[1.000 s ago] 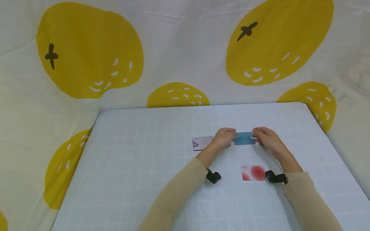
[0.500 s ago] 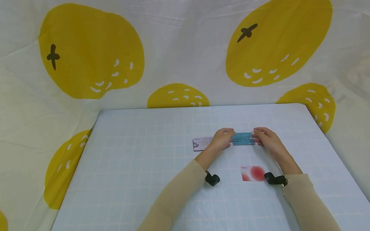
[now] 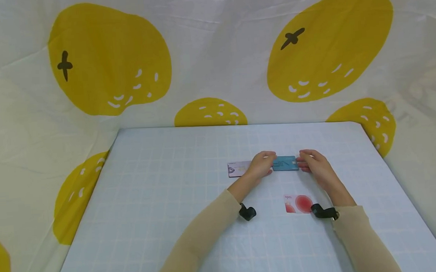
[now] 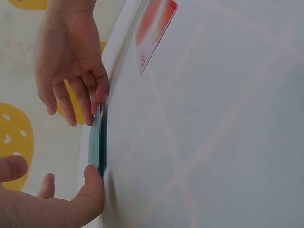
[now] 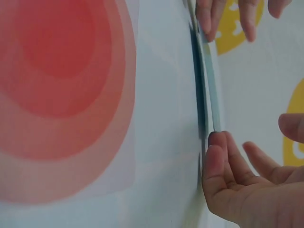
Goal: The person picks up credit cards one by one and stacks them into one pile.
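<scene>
A teal card point(image 3: 285, 163) marked VIP lies between my two hands, a dark line showing along its lower side. In the wrist views it appears edge-on, with a darker layer or shadow against it. My left hand point(image 3: 261, 164) is at its left end; the left wrist view shows one fingertip point(image 4: 92, 176) on that end and the other fingers spread. My right hand point(image 3: 316, 163) meets the right end with its fingertips; in the right wrist view its thumb stands away from the card. Partly behind my left hand is a pale printed card point(image 3: 237, 169).
A pink-and-white card point(image 3: 298, 204) with red circles lies nearer me, beside the black wrist camera point(image 3: 324, 211) on my right arm. The pale gridded tabletop point(image 3: 162, 206) reaches back to a white curtain point(image 3: 216, 48) printed with yellow fruit.
The teal card has shifted slightly left, and my left hand has moved a little left with it. My right fingertips now cover less of its right end.
</scene>
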{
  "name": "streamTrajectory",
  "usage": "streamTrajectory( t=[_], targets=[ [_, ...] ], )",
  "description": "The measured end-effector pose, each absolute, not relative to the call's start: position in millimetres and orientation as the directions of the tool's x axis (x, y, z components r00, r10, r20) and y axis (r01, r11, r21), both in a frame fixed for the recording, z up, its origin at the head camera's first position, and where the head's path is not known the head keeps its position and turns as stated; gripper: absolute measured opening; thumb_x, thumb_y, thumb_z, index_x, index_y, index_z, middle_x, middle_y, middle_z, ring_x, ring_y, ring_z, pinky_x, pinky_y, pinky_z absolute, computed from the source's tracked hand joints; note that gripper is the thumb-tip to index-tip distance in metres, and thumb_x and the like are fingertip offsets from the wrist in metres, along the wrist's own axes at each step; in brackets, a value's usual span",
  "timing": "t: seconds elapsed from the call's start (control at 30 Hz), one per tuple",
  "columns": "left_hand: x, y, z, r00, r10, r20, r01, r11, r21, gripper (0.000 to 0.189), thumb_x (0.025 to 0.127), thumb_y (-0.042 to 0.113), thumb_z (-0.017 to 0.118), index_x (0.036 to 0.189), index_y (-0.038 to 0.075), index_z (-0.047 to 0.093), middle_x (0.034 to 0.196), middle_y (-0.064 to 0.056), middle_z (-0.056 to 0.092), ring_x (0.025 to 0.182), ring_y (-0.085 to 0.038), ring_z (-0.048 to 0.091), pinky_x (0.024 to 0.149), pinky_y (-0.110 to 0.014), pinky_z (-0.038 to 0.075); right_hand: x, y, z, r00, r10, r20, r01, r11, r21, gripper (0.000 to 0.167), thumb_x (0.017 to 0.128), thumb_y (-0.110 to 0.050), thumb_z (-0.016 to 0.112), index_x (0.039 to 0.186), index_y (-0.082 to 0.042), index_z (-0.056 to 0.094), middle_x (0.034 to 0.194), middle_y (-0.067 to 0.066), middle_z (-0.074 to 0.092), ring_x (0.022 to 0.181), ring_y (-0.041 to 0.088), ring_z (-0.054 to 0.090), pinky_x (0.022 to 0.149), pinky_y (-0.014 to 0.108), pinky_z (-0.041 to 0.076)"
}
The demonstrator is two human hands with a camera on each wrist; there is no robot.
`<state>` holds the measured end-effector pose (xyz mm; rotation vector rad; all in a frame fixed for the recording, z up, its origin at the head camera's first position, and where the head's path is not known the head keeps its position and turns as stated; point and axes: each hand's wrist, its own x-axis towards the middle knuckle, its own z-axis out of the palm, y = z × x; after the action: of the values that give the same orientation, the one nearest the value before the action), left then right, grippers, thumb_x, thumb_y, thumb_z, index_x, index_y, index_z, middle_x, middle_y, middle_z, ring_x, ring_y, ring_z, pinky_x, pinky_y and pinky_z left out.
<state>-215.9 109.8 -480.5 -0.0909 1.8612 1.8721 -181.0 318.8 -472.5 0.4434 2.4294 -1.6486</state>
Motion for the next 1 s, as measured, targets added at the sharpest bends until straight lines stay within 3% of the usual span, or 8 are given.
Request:
streamTrajectory(
  t=[0.3, 0.57, 0.8, 1.0],
  targets=[
    [-212, 93, -469, -0.891, 0.319, -0.323, -0.321, 0.062, 0.945, 0.035, 0.102, 0.029, 0.058, 0.133, 0.014, 0.062, 0.115, 0.002, 0.062, 0.1, -0.025, 0.061, 0.088, -0.039, 0.054, -179, 312, -470, -0.962, 0.122, -0.244, 0.271, 0.325, -0.906, 0.064, 0.105, -0.045, 0.045, 0.15, 0.0, 0.037, 0.141, 0.027, 0.051, 0.119, 0.031, 0.059, 0.097, 0.028, 0.049],
    [-212, 65, -461, -0.883, 0.325, -0.339, -0.351, 0.022, 0.936, 0.034, 0.104, 0.033, 0.055, 0.131, 0.015, 0.062, 0.122, -0.005, 0.062, 0.109, -0.024, 0.061, 0.088, -0.037, 0.055, -177, 298, -464, -0.963, 0.063, -0.263, 0.27, 0.304, -0.914, 0.064, 0.104, -0.047, 0.047, 0.152, -0.006, 0.036, 0.143, 0.023, 0.05, 0.126, 0.034, 0.055, 0.104, 0.036, 0.043],
    [-215, 36, -456, -0.865, 0.364, -0.345, -0.394, -0.066, 0.917, 0.058, 0.102, 0.052, 0.049, 0.14, 0.009, 0.054, 0.133, -0.014, 0.055, 0.119, -0.029, 0.057, 0.093, -0.042, 0.053, -178, 277, -456, -0.969, 0.013, -0.248, 0.242, 0.272, -0.931, 0.06, 0.104, -0.044, 0.049, 0.149, -0.004, 0.04, 0.141, 0.021, 0.052, 0.121, 0.031, 0.059, 0.1, 0.031, 0.046],
    [-213, 6, -452, -0.85, 0.397, -0.346, -0.425, -0.13, 0.896, 0.069, 0.103, 0.058, 0.04, 0.147, 0.006, 0.047, 0.14, -0.018, 0.051, 0.125, -0.031, 0.053, 0.101, -0.045, 0.047, -182, 257, -457, -0.97, -0.041, -0.239, 0.221, 0.254, -0.942, 0.057, 0.105, -0.039, 0.051, 0.148, -0.003, 0.04, 0.138, 0.021, 0.054, 0.12, 0.033, 0.059, 0.1, 0.032, 0.047]
  ],
)
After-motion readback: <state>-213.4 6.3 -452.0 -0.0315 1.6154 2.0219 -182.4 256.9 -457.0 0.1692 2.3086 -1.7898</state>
